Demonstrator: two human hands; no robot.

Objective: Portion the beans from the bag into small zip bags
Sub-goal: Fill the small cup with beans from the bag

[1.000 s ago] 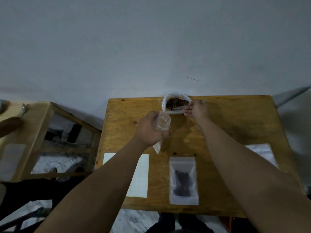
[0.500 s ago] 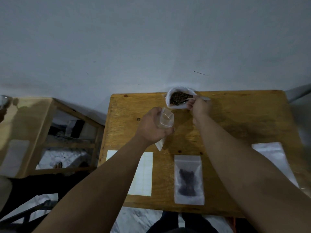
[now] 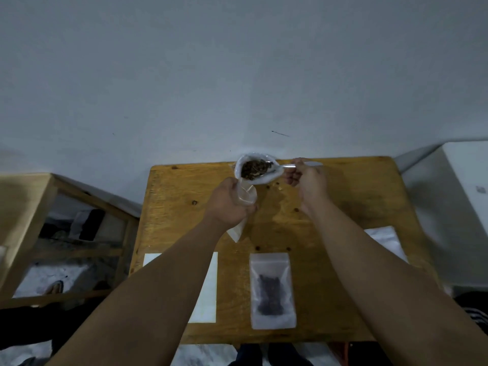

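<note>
The open bean bag (image 3: 266,178) stands at the counter's (image 3: 343,196) far edge (a few beans lie loose beside it). The right hand (image 3: 307,178), fingers pinched together on the handle, holds a spoon (image 3: 290,165) with its bowl in the bag. The left hand (image 3: 228,204), fingers curled round it, grips an empty small zip bag (image 3: 247,196) just beside.

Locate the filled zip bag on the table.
In the head view, the filled zip bag lies flat near the middle of the front edge of the table, just right of the white sheet.
</note>
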